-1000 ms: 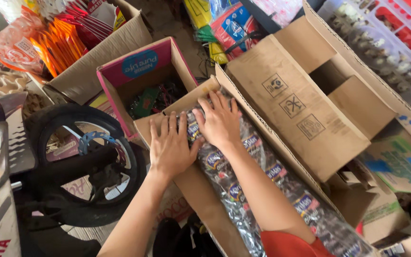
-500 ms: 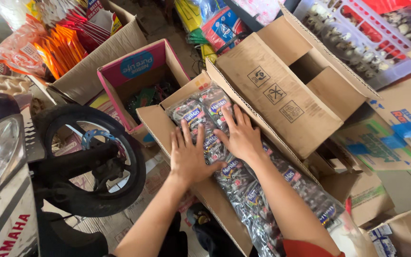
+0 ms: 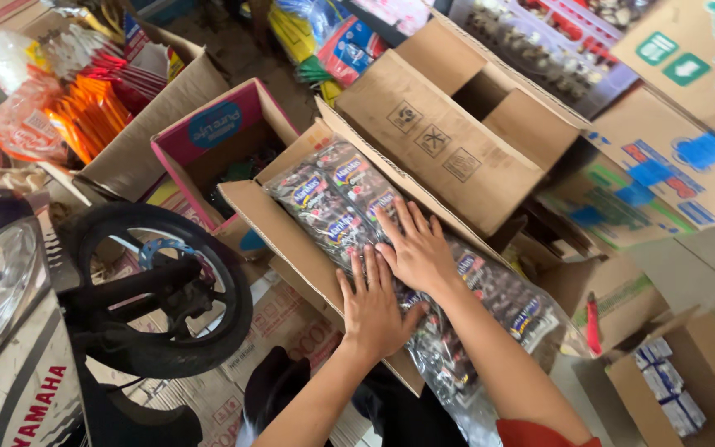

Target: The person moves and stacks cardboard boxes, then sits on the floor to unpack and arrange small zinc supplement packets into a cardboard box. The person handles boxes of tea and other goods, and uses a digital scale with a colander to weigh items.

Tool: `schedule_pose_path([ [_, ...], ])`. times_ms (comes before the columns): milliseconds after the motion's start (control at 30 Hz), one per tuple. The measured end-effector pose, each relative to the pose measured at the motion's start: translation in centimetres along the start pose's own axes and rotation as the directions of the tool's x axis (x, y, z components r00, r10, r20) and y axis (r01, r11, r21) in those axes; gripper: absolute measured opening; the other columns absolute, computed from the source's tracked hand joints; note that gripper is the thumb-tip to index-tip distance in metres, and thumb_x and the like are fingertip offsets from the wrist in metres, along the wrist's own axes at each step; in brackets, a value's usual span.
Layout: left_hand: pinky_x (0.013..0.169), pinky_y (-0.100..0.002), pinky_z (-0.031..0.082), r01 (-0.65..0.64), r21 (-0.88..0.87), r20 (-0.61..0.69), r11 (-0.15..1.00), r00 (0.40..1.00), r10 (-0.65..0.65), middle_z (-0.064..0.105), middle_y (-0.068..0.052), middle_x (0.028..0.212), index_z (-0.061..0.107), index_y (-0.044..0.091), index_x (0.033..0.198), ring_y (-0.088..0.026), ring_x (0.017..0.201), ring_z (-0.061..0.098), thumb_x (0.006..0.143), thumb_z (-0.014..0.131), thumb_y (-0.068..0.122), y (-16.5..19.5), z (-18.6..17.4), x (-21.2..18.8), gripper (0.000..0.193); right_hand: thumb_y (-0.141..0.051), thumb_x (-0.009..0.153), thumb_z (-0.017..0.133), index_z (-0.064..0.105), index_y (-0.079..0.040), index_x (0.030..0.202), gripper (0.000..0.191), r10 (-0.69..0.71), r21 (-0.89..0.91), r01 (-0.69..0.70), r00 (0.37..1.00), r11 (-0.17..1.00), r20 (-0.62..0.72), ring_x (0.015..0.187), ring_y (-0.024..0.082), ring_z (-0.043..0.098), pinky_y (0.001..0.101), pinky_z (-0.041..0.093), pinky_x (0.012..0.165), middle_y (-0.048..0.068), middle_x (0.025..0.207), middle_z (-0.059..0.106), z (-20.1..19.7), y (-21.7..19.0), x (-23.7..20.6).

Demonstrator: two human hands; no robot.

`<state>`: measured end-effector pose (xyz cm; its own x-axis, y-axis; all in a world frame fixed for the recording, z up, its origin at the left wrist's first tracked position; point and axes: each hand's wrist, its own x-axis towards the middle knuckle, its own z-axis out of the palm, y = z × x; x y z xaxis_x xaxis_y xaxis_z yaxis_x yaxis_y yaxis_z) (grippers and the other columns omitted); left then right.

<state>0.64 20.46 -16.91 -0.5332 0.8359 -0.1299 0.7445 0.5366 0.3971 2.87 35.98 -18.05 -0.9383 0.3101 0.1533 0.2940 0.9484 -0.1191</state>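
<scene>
Both hands had slid down the clear plastic bag of dark sachets, left hand and right hand pressing flat, fingers spread, gripping nothing; the bag, overhanging the open brown cardboard box, could slip out.

sachet pack in carton, wheel left.

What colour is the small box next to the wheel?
Pink box with a blue patch, head view.

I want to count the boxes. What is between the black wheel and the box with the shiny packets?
In the head view, an open pink box sits between the black wheel and the cardboard box of packets.
</scene>
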Motion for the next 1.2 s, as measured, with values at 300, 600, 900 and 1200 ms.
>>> schedule_pose_path([
  [300,0.116,-0.071,0.006,-0.073,-0.021,0.129,0.997,0.989,0.075,0.007,-0.038,0.162,0.007,-0.018,0.152,-0.050,0.153,-0.001,0.092,0.044,0.076,3.4,0.9,-3.1,0.117,-0.036,0.097,0.055,0.041,-0.017,0.156,0.063,-0.019,-0.089,0.020,1.000,0.996,0.020,0.140,0.044,0.042,0.0572,0.035,0.112,0.020,0.158,0.041,-2.8,-0.1,-4.8],
  [600,0.113,-0.075,0.014,-0.139,0.139,0.424,0.981,0.903,0.068,-0.002,-0.039,0.164,0.002,-0.018,0.155,-0.056,0.152,-0.006,0.079,0.065,0.077,10.5,-2.2,-7.2,0.137,-0.036,0.095,0.056,0.045,-0.015,0.152,0.062,0.035,-0.166,-0.027,0.999,0.986,0.041,0.142,0.036,0.043,0.0589,0.031,0.116,0.016,0.155,0.044,-7.6,0.8,-11.7],
  [900,0.103,-0.080,0.025,-0.047,0.281,-0.023,0.958,0.998,0.056,0.007,-0.036,0.163,0.017,-0.007,0.155,-0.058,0.147,0.004,0.091,0.066,0.046,12.3,4.6,-6.5,0.097,-0.029,0.095,0.061,0.047,-0.034,0.153,0.060,0.349,-0.040,-0.355,0.931,0.934,-0.111,0.150,0.045,0.027,0.0625,0.031,0.112,0.014,0.166,0.029,-7.6,-0.1,-21.7],
  [1200,0.108,-0.079,0.026,-0.054,0.303,0.158,0.952,0.987,0.006,0.002,-0.030,0.168,0.013,0.001,0.161,-0.053,0.154,0.000,0.079,0.075,0.055,12.0,5.1,-6.5,0.116,-0.033,0.092,0.063,0.040,-0.028,0.154,0.066,0.424,0.080,-0.430,0.902,0.899,0.085,0.151,0.058,-0.002,0.0672,0.013,0.121,0.012,0.168,0.016,-6.7,-1.8,-21.7],
])
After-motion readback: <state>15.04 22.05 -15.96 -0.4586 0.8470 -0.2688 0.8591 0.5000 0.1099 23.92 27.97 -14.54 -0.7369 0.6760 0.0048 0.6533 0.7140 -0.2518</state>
